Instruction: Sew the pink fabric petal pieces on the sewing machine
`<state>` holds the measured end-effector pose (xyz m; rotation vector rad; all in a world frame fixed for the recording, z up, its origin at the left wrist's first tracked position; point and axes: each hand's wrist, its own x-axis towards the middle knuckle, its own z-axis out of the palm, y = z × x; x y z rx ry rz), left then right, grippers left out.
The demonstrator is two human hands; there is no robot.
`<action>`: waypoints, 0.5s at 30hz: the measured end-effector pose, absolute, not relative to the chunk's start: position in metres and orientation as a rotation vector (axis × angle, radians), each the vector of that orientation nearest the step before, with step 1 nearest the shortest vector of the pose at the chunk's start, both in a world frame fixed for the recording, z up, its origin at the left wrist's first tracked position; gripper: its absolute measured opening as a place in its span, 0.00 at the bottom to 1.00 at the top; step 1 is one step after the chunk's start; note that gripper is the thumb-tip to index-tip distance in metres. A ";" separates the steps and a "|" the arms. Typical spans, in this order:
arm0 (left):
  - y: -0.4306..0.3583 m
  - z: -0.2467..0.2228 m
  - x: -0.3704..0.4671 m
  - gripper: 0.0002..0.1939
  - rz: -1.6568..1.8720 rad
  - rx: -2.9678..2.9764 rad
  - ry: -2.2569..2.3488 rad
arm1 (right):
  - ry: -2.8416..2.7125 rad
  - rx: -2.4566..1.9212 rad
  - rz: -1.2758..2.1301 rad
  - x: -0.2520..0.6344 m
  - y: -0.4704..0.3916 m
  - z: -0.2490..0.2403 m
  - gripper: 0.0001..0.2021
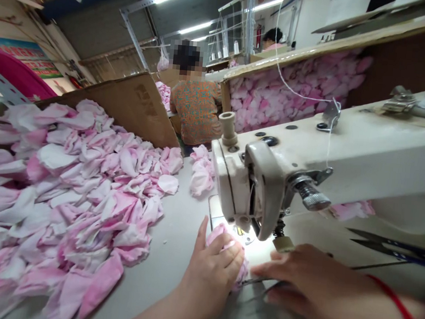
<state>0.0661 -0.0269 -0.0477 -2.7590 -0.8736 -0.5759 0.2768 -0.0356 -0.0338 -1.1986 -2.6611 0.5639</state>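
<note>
A white sewing machine reaches in from the right, its lit needle area low in the middle of the view. My left hand presses on a pink fabric piece just left of the needle plate, its fingers bent over the cloth and the thumb raised. My right hand, with a red string at the wrist, is at the plate's right front edge, fingers extended and slightly blurred. Something thin and dark lies under its fingers; whether they grip it is unclear.
Pink and white fabric pieces are heaped on the left of the table, before a cardboard sheet. Dark scissors lie at the right. A box of pink pieces stands behind the machine. A person sits beyond, another farther back.
</note>
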 end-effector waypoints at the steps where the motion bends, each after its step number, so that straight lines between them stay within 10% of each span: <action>1: -0.027 -0.047 0.066 0.13 -0.547 -2.778 -0.860 | -2.622 -1.242 0.516 0.282 -0.033 -0.035 0.06; 15: -0.025 -0.052 0.065 0.16 -0.561 -2.784 -0.829 | -2.494 -1.526 -0.085 0.282 -0.019 -0.058 0.09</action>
